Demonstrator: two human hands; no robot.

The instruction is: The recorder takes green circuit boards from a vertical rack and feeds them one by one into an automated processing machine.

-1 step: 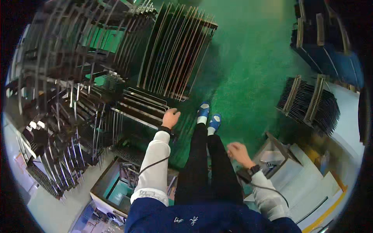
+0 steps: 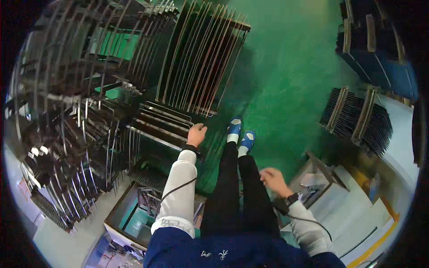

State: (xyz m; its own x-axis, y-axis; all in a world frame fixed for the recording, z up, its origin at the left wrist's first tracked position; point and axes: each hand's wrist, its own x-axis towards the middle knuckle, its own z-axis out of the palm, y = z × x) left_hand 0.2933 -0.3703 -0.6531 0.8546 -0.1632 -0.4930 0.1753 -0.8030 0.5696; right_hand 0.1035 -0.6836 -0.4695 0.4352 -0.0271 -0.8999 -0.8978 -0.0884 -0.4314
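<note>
My left hand (image 2: pixel 196 135) hangs in the air beside a low rack of metal bars (image 2: pixel 163 126), near the rack's right end. Its fingers are loosely bent and partly apart, with nothing visible in them. To the right of my legs, my right hand (image 2: pixel 274 181) is also held in the air, slightly blurred, with fingers loosely curled and apart and nothing seen in it. A box with raised sides (image 2: pixel 313 172) stands just beyond that hand. Each wrist wears a dark band with a black cable running up the white sleeve.
Tall racks of upright metal rods (image 2: pixel 201 58) crowd the left and far left. Dark finned stacks (image 2: pixel 357 118) stand at the right, below blue-sided racks (image 2: pixel 380 67). An open bin (image 2: pixel 117 210) sits at lower left, and pale boards (image 2: pixel 357 223) lie at lower right. Green floor (image 2: pixel 286 67) runs between.
The view has shifted very slightly. My right hand sits a touch lower in the picture, while my left hand stays almost in the same place.
</note>
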